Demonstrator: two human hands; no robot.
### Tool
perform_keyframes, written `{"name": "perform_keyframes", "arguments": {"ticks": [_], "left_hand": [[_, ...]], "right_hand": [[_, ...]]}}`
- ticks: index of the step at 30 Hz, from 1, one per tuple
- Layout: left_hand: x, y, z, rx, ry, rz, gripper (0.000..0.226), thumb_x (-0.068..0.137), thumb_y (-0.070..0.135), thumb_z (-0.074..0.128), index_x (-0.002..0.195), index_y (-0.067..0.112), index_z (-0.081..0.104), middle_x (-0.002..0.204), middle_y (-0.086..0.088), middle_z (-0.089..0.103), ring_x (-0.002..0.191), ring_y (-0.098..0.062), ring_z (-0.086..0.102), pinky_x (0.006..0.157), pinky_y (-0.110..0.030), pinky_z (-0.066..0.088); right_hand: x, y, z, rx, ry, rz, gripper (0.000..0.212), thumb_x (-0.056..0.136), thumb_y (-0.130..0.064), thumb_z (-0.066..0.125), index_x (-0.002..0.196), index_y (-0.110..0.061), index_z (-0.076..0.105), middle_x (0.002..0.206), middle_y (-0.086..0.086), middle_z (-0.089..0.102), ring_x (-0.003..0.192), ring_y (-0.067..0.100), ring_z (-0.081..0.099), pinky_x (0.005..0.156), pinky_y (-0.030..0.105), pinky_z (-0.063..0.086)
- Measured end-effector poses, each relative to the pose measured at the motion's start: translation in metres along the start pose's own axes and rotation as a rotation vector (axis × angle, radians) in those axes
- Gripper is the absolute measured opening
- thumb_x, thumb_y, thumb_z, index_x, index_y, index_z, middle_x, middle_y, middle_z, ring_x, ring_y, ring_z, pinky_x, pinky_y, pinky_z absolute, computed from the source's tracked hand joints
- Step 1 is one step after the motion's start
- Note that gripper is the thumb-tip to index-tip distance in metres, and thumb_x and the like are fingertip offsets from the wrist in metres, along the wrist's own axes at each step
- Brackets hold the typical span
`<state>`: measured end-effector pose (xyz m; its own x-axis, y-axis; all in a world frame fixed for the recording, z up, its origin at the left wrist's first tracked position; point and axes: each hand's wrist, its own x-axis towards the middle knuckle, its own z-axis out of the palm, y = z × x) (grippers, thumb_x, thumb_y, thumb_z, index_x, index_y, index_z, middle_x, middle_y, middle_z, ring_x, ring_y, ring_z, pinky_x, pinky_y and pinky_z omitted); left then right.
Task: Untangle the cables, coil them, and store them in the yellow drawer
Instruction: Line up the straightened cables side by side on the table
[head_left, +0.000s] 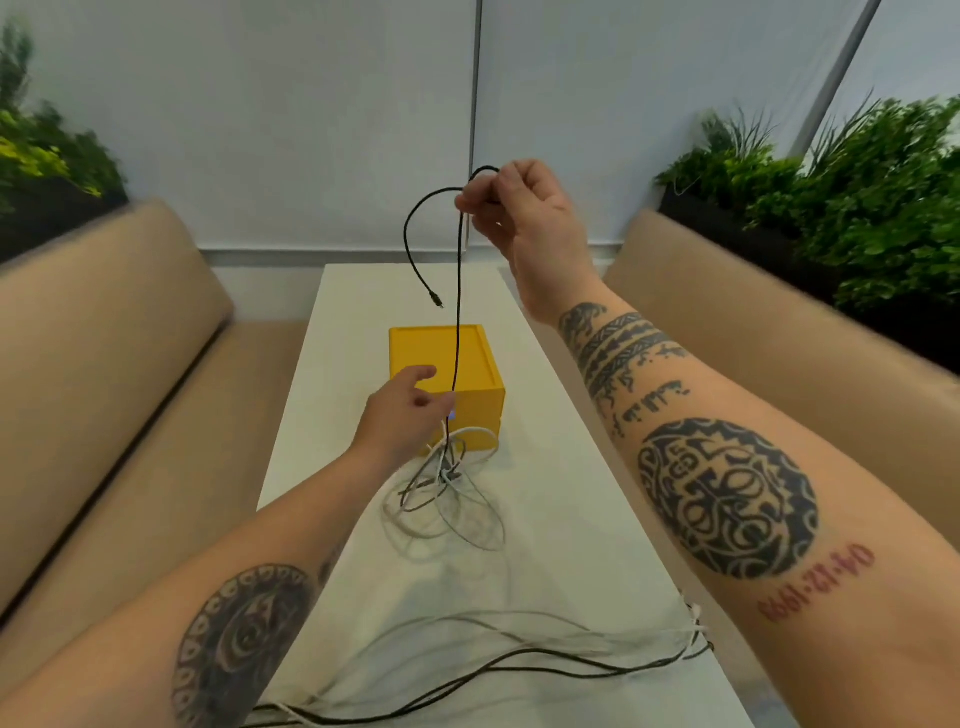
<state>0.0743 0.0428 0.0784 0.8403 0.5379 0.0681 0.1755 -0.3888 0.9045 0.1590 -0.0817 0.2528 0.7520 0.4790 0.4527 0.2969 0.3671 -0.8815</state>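
Observation:
My right hand (511, 208) is raised high over the table and pinches a thin black cable (458, 312). One end of the cable curves down with its plug dangling free; the long part hangs straight down into a tangle of white and black cables (447, 493) in front of the yellow drawer box (447, 364). My left hand (408, 410) hovers low beside the hanging black cable, just above the tangle, fingers spread. The drawer looks closed.
More white and black cables (519, 654) lie stretched across the near end of the white table (561, 509). Beige sofa benches (104, 374) flank the table on both sides, with green plants (831, 197) behind them.

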Motion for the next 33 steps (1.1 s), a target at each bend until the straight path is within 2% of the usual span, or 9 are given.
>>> {"name": "perform_keyframes", "arguments": {"ticks": [3,6,9,13,17,23,28,31,33], "left_hand": [[0.017,0.026,0.01,0.111,-0.099,0.013,0.047,0.096,0.045,0.059,0.138,0.025,0.053,0.091,0.006,0.073,0.096,-0.021,0.067,0.088,-0.045,0.057],[0.026,0.029,0.014,0.099,-0.107,-0.036,0.022,0.101,0.035,0.052,0.099,0.02,0.069,0.087,0.002,0.074,0.086,-0.026,0.07,0.077,-0.04,0.06],[0.029,0.03,0.009,0.034,0.004,-0.03,0.023,0.101,0.028,0.053,0.092,0.018,0.072,0.077,0.001,0.071,0.073,-0.023,0.066,0.058,-0.027,0.052],[0.041,0.05,-0.002,-0.161,0.16,0.034,0.026,0.1,0.028,0.051,0.083,0.023,0.07,0.072,-0.001,0.069,0.069,-0.023,0.066,0.077,-0.047,0.06],[0.056,0.079,-0.017,-0.273,0.239,0.117,0.028,0.102,0.029,0.049,0.081,0.023,0.067,0.065,0.002,0.065,0.066,-0.019,0.062,0.081,-0.053,0.059],[0.066,0.108,-0.03,-0.307,0.216,0.196,0.027,0.104,0.031,0.049,0.087,0.022,0.069,0.073,-0.001,0.067,0.073,-0.015,0.065,0.085,-0.045,0.06],[0.061,0.105,-0.033,-0.217,0.175,0.263,0.026,0.103,0.039,0.051,0.088,0.03,0.07,0.079,0.008,0.066,0.082,-0.01,0.063,0.089,-0.04,0.059],[0.055,0.096,-0.038,-0.164,0.156,0.29,0.028,0.103,0.044,0.048,0.084,0.034,0.066,0.093,0.013,0.067,0.099,-0.011,0.063,0.092,-0.038,0.053],[0.051,0.092,-0.045,-0.246,0.136,0.248,0.029,0.105,0.038,0.046,0.083,0.03,0.063,0.082,0.007,0.065,0.087,-0.015,0.067,0.085,-0.037,0.054]], "right_hand": [[0.007,-0.008,0.007,0.006,-0.034,-0.023,0.023,0.106,-0.017,0.041,0.086,-0.017,0.053,0.09,0.005,0.069,0.099,0.026,0.065,0.091,0.035,0.05],[0.011,-0.012,0.004,0.045,-0.033,-0.04,0.023,0.106,-0.018,0.041,0.086,-0.016,0.054,0.09,0.007,0.07,0.101,0.027,0.065,0.095,0.037,0.051],[0.01,-0.011,-0.012,0.093,0.021,-0.035,0.022,0.106,-0.019,0.04,0.088,-0.017,0.052,0.089,0.005,0.068,0.099,0.025,0.065,0.097,0.042,0.05],[0.002,0.021,-0.042,-0.169,0.212,-0.015,0.018,0.105,-0.024,0.045,0.089,-0.02,0.052,0.084,0.0,0.064,0.087,0.019,0.062,0.081,0.037,0.05],[-0.024,0.083,-0.065,-0.455,0.17,0.217,0.017,0.1,-0.029,0.053,0.085,-0.02,0.057,0.087,0.003,0.068,0.077,0.018,0.058,0.069,0.037,0.048],[-0.062,0.137,-0.054,-0.528,-0.035,0.389,0.016,0.099,-0.031,0.054,0.087,-0.024,0.06,0.098,-0.002,0.072,0.095,0.024,0.066,0.082,0.044,0.053],[-0.073,0.155,-0.053,-0.565,-0.055,0.402,0.023,0.1,-0.034,0.051,0.089,-0.019,0.065,0.094,0.001,0.073,0.091,0.028,0.066,0.085,0.051,0.054],[-0.069,0.157,-0.061,-0.646,-0.027,0.382,0.024,0.1,-0.035,0.053,0.093,-0.019,0.069,0.091,-0.002,0.074,0.087,0.023,0.067,0.077,0.039,0.054],[-0.067,0.157,-0.072,-0.715,-0.019,0.377,0.022,0.1,-0.034,0.054,0.099,-0.019,0.07,0.091,-0.005,0.073,0.08,0.016,0.065,0.067,0.03,0.051]]}}
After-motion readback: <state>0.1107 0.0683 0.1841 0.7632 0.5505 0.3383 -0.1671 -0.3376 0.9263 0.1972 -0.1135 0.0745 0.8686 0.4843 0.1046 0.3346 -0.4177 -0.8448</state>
